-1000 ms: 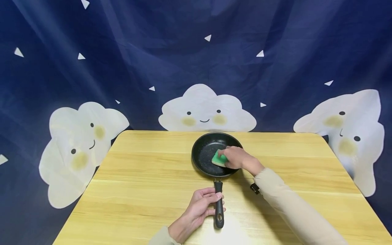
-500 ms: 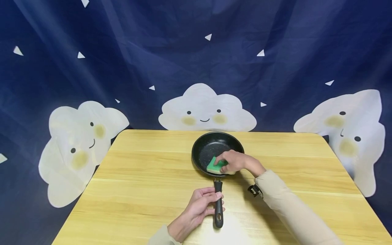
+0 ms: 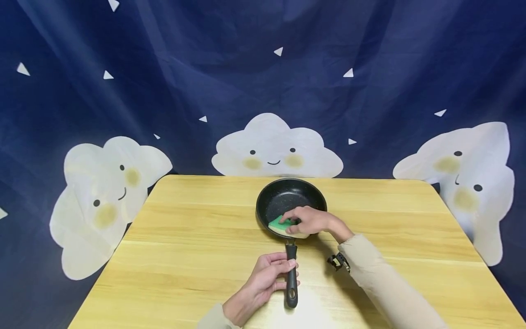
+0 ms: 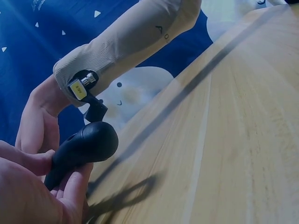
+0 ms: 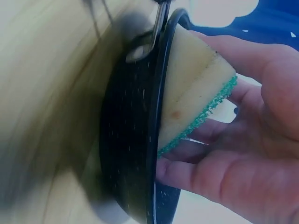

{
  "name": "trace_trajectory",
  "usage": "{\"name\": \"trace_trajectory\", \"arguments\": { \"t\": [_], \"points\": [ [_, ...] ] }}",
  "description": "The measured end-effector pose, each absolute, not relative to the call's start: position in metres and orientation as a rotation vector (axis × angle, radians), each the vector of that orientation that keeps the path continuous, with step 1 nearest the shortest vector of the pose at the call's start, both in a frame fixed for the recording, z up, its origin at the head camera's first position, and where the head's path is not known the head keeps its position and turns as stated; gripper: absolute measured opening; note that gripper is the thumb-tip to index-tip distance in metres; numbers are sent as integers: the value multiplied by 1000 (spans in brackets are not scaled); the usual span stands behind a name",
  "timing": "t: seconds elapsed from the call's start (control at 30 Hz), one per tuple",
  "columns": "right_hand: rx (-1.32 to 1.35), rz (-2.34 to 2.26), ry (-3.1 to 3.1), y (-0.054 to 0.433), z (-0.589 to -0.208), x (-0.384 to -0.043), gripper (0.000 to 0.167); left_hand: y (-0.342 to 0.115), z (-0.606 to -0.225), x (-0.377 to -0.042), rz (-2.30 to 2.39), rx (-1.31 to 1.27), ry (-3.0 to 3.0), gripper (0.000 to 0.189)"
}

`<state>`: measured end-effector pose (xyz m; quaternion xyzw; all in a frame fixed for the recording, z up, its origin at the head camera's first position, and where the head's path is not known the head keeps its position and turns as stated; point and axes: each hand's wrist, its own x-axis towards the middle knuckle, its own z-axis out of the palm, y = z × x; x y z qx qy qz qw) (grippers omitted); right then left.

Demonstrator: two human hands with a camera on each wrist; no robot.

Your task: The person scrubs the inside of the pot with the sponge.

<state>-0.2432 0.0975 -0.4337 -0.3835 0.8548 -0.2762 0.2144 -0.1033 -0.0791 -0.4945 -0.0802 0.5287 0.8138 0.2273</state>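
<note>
A black frying pan (image 3: 287, 196) with pale specks stands at the far middle of the table, its handle (image 3: 291, 292) pointing toward me. My left hand (image 3: 267, 278) grips that handle, thumb on top and fingers underneath; the left wrist view shows the handle's rounded end (image 4: 100, 141) jutting past the fingers. Inside the pan, at the near side, my right hand (image 3: 310, 220) holds a sponge (image 3: 283, 225) with a green scouring layer and a cream foam body. In the right wrist view the sponge (image 5: 191, 88) is tilted behind the pan's rim (image 5: 161, 102), fingers and thumb around it.
The light wooden table (image 3: 185, 246) reaches back to a dark blue curtain (image 3: 230, 68) with white clouds and triangles. A small black camera mount (image 3: 339, 262) hangs at my right wrist, below the beige sleeve (image 3: 382, 278).
My right hand has moved the sponge from the pan's right middle toward its near left side. The left hand keeps its grip on the handle, and the pan stays nearly in place.
</note>
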Motion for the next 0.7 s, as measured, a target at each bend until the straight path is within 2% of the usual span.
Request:
{"name": "trace_trajectory", "arguments": {
  "t": [0.7],
  "points": [
    [-662, -1093, 2463, 53, -452, -236, 35, -81, -495, -105, 2234, -193, 1444, 32]
  ]
}}
